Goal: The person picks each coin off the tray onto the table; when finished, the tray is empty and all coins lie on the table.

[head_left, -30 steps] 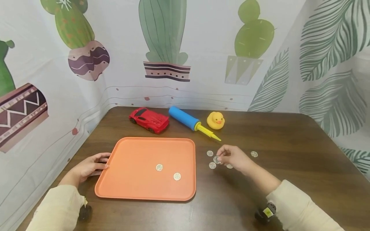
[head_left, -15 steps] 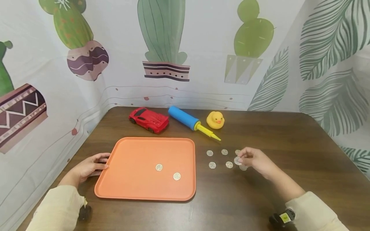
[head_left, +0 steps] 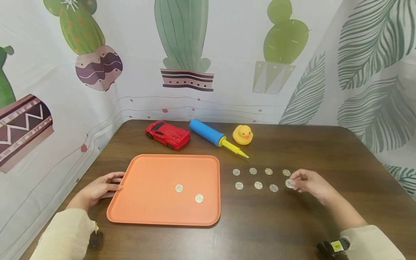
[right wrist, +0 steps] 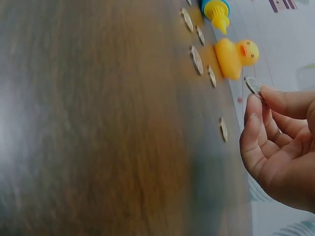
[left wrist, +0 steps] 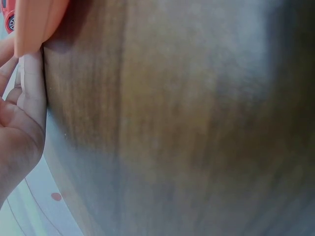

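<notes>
My right hand point(head_left: 308, 182) pinches a round metal coin point(right wrist: 253, 84) between thumb and fingertips, above the right end of two rows of coins. One coin point(head_left: 286, 172) of the back row lies just beyond the held one. Several more, such as a front-row coin point(head_left: 258, 185), lie spaced apart on the dark table. At the left, my left hand point(head_left: 102, 187) rests against the side of an orange tray point(head_left: 146, 213), fingers extended and their tips at the rim. On the tray lie two coins, one near its middle point(head_left: 179, 188) and one nearer its right side point(head_left: 199, 198).
A red toy car point(head_left: 168, 135), a blue and yellow hand pump point(head_left: 208, 133) and a yellow rubber duck point(head_left: 242, 135) stand along the back of the table point(head_left: 260, 227). Behind them hangs a cactus-patterned cloth point(head_left: 234, 54).
My right hand has moved rightward along the coins with a coin in its fingertips, uncovering coins of both rows. The left hand, the tray and its two coins stay put.
</notes>
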`<state>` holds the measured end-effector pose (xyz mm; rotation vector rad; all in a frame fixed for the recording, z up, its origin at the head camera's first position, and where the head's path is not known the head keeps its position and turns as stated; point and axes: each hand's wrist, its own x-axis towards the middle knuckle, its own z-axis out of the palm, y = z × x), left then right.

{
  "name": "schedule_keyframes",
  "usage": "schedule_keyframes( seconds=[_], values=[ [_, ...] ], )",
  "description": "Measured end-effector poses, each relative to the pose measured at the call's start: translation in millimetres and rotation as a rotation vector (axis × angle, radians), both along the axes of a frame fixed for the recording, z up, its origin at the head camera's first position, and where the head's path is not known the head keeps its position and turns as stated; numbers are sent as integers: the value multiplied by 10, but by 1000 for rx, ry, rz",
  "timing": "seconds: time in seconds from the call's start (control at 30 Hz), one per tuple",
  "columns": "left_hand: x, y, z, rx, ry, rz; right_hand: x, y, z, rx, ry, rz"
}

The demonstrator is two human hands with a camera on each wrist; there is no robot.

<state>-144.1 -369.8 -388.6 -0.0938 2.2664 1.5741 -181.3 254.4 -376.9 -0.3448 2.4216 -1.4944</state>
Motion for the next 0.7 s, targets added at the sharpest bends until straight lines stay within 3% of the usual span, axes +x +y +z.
schedule_keyframes(
  seconds=[0.27,0.7],
  values=[
    [-4,9,3,-2,-9,2,-3,69,-84,91,-42,-17],
    [-2,0,2,16,-4,-7,-17,32,-158,256,27,-53]
  ],
)
